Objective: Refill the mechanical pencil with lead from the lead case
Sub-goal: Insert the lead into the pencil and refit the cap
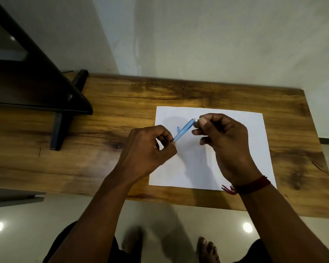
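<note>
**Head view, hands over the worktop.** The left hand, at the centre of the frame, grips the lower part of the blue mechanical pencil between curled fingers and thumb. The barrel slants up and to the right, held clear of the surface. The right hand, just right of centre, has its fingers curled, with thumb and forefinger pinched together at the pencil's upper end. They probably hold the end cap or a stick of lead, but the piece is too small to make out.

Both hands hover above a white sheet of paper lying on the wooden table. A dark stand fills the upper left of the frame. A red wrist band circles the right wrist at lower right. No lead case is visible; it may be hidden behind a hand.

**Step in hand (judged):** work at the pencil's top opening, either uncapping, feeding lead or recapping.

**Next move calls for:** a steady left-hand grip with the barrel tilted open end up, and a light, straight motion of the right fingertips along the barrel's axis, since thin lead snaps under side load.
</note>
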